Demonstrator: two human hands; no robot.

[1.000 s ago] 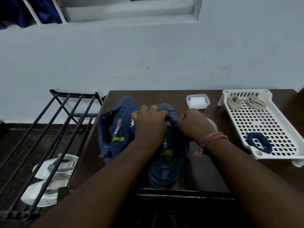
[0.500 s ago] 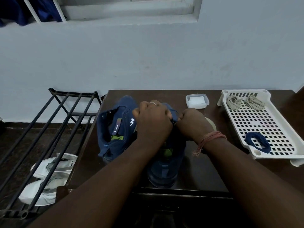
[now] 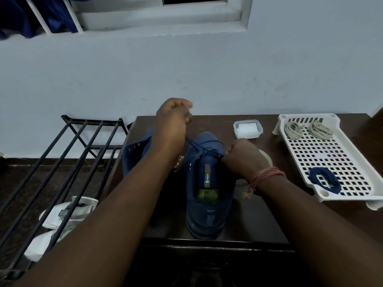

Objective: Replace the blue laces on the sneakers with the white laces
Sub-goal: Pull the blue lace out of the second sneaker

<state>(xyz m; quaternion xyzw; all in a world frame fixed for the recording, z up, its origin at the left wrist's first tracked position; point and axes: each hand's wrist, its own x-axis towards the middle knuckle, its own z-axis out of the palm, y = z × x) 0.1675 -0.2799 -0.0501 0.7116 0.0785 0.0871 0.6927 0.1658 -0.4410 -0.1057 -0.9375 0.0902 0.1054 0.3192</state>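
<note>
Two blue sneakers stand on the dark table (image 3: pixel 259 220). The near sneaker (image 3: pixel 209 195) points away from me, its blue lace (image 3: pixel 198 149) partly threaded. My left hand (image 3: pixel 173 123) is raised above the table's far edge, fist closed, gripping one end of that lace, which runs taut down to the eyelets. My right hand (image 3: pixel 242 157) grips the sneaker's right upper edge beside the eyelets. The second sneaker (image 3: pixel 136 154) lies behind my left forearm, mostly hidden. In the white perforated tray (image 3: pixel 356 195), two pale lace bundles (image 3: pixel 308 128) lie at the far end and a coiled blue lace (image 3: pixel 325 180) at the near end.
A small clear lidded box (image 3: pixel 247 129) sits at the back of the table. A black metal rack (image 3: pixel 62 162) stands to the left, with white shoes (image 3: pixel 62 216) on the floor under it. A pale wall rises right behind the table.
My left hand has lifted up and away from the sneaker, drawing the blue lace out taut. My right hand stays at the sneaker's right side.
</note>
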